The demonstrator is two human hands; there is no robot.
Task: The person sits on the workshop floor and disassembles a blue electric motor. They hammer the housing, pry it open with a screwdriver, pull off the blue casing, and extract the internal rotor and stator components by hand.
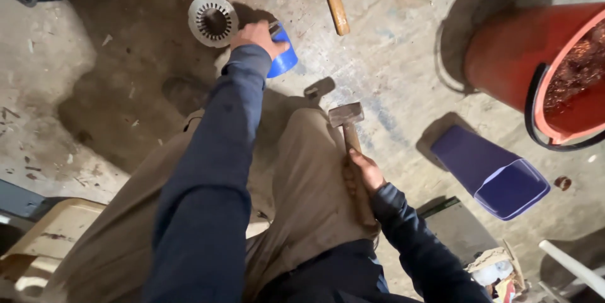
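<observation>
Hammer in one hand, blue cup in the other

The right hand (362, 174) grips the hammer (348, 128) over the knee. The left hand (257, 37) grabs a blue cup (283, 60) on the floor beside the metal ring (213, 20). The heavy hammer could slip onto the leg.

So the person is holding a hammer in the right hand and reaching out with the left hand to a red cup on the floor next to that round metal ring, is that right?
Not quite: the cup is blue, not red; the red thing is the bucket off to the side. The head view shows it. The rest holds: the right hand holds the hammer, and the left hand reaches to the cup beside the round metal ring.
</observation>
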